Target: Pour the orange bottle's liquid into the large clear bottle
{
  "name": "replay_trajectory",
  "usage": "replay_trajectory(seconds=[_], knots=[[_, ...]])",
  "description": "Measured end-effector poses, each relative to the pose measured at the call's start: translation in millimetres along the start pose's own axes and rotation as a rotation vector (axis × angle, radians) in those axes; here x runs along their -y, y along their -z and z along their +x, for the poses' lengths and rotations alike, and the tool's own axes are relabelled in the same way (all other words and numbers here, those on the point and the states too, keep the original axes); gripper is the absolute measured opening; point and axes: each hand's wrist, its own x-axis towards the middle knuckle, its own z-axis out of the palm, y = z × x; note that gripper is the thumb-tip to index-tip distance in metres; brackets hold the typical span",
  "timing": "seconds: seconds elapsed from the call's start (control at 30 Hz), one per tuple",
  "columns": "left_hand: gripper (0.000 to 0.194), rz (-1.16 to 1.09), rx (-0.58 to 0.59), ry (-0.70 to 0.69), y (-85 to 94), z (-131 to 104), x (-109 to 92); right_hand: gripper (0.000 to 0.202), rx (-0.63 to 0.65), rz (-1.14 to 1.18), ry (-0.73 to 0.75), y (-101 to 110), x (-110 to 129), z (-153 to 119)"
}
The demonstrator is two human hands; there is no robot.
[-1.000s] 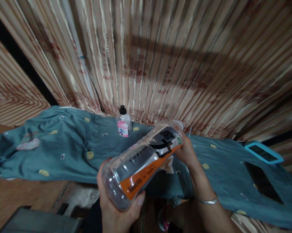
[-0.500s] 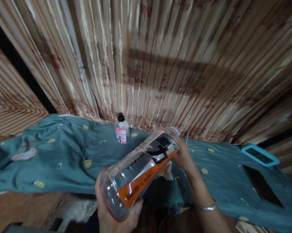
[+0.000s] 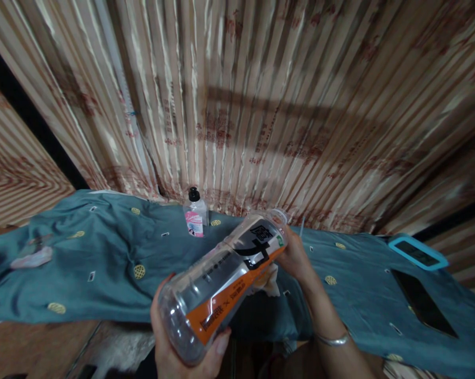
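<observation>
A large clear plastic bottle (image 3: pixel 225 279) with an orange and black label is held tilted, its neck up to the right. Around its base is my left hand (image 3: pixel 182 347), the thumb on the near side. My right hand (image 3: pixel 290 255), below a silver bangle (image 3: pixel 332 340) on the wrist, grips the bottle near its neck. Some of its fingers are hidden behind the bottle. A crumpled pale tissue (image 3: pixel 269 282) shows just below the label. Behind the bottle, a small clear bottle (image 3: pixel 194 213) with a black cap and pink label stands upright.
A green cloth with yellow prints (image 3: pixel 115 237) covers the long surface. At the right lie a blue-framed device (image 3: pixel 417 252) and a dark phone (image 3: pixel 423 302). A pale pink item (image 3: pixel 32 258) lies at the far left. A pleated curtain (image 3: pixel 241 105) hangs behind.
The view has shifted slightly, so the small bottle, phone and blue-framed device appear a little further left and the cloth a little lower. Both hands keep their hold on the large bottle.
</observation>
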Motion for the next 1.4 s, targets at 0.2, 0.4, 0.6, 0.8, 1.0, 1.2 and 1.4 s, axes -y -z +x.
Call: replay_trajectory(seconds=[0.2, 0.4, 0.6, 0.8, 1.0, 1.2, 1.4], knots=[[0.119, -0.032, 0.006, 0.057, -4.1, -1.1, -6.3, 0.038, -0.002, 0.025, -0.014, 1.9, 7.0, 3.4], [0.122, -0.161, -0.016, 0.138, -7.9, -0.5, -10.6, 0.041, 0.007, 0.049, -0.015, 0.8, 6.1, 5.1], [0.126, -0.315, -0.01, 0.253, -12.1, -3.4, -26.7, 0.044, 0.036, 0.027, -0.02, -0.3, 1.6, 5.1], [0.135, -0.404, -0.011, 0.329, -11.2, -5.3, -34.2, 0.04, 0.066, 0.017, -0.037, 0.8, -1.4, 5.0], [0.133, -0.342, 0.015, 0.332, -10.0, -7.7, -32.4, 0.045, 0.062, 0.04, -0.014, -4.3, -10.5, 3.2], [0.12, -0.308, 0.024, 0.299, -11.2, -8.3, -26.6, 0.048, 0.046, 0.04, -0.009, -5.6, -16.6, 3.2], [0.114, -0.294, 0.035, 0.265, -11.4, -9.6, -23.5, 0.04, 0.037, 0.013, -0.017, -6.7, -21.3, 2.8]])
